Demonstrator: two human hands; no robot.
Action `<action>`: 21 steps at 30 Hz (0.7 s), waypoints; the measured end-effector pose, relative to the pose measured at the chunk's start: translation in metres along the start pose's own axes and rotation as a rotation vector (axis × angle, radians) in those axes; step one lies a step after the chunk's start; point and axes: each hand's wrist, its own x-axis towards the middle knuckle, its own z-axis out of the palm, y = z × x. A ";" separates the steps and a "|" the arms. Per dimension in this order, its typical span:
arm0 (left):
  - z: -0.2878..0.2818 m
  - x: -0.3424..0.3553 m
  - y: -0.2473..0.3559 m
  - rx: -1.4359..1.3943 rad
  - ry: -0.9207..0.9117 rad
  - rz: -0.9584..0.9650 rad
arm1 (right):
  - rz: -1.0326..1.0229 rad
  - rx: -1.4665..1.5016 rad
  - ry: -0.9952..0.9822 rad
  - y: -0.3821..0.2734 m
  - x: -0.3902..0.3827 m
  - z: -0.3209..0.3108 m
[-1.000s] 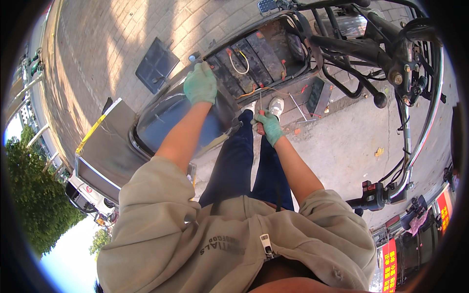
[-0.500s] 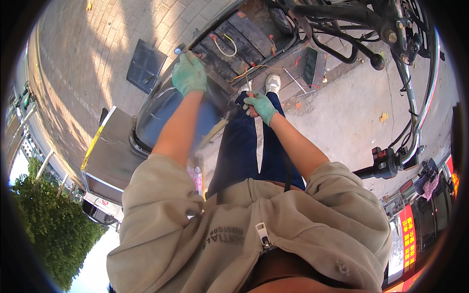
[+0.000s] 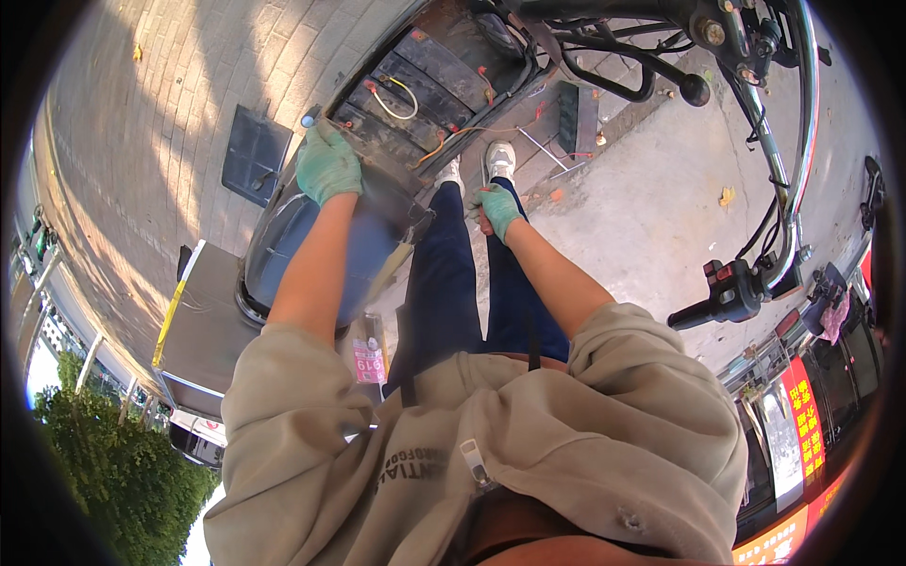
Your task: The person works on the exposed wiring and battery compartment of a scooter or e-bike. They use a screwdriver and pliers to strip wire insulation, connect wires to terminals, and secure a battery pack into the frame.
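My left hand point(image 3: 328, 168), in a green work glove, is closed at the upper edge of a dark tipped-up lid point(image 3: 283, 236) with a bluish inner face. What its fingers grip is hidden; a small round bluish-white end point(image 3: 308, 121) pokes out beyond them. My right hand point(image 3: 496, 208), gloved alike, is closed in front of my thighs around a screwdriver whose red handle point(image 3: 485, 224) shows below the fist. Ahead of both hands lies an open compartment with several dark batteries point(image 3: 434, 75), red-capped terminals and a pale yellow wire loop point(image 3: 404, 102). A thin orange wire point(image 3: 472, 132) trails over its near edge.
A black tray-like panel point(image 3: 253, 156) lies on the paving at left. Beyond my shoes are a dark block point(image 3: 576, 118) and a thin metal rod point(image 3: 543, 149). A vehicle's handlebar with black grip point(image 3: 717, 302) fills the right. A flat-topped box point(image 3: 217, 316) stands left.
The view has shifted, moving most of the scene leftward. My right hand has drawn slightly away from the compartment, and the screwdriver's shaft no longer shows clearly. My left hand stays at the lid edge.
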 end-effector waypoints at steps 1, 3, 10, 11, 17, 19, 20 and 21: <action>0.000 0.000 0.000 0.004 0.006 -0.004 | -0.017 0.006 0.039 0.002 0.003 -0.005; 0.000 0.000 0.001 0.024 0.012 -0.005 | 0.019 0.025 0.076 0.008 0.008 -0.017; -0.002 -0.001 0.003 0.039 -0.003 -0.015 | -0.008 0.242 0.167 0.047 0.030 -0.031; -0.002 -0.001 0.004 0.047 0.000 -0.012 | -0.015 0.282 0.180 0.050 0.031 -0.031; 0.000 0.000 0.001 0.048 0.040 0.036 | 0.010 0.159 0.119 0.044 0.020 -0.027; 0.001 0.000 0.000 0.049 0.081 0.041 | -0.022 0.170 0.100 0.037 0.012 -0.022; 0.001 0.000 0.000 0.053 0.075 0.033 | -0.028 0.151 0.093 0.034 0.008 -0.020; 0.001 0.000 0.000 0.057 0.062 0.029 | -0.018 0.128 0.111 0.031 0.004 -0.018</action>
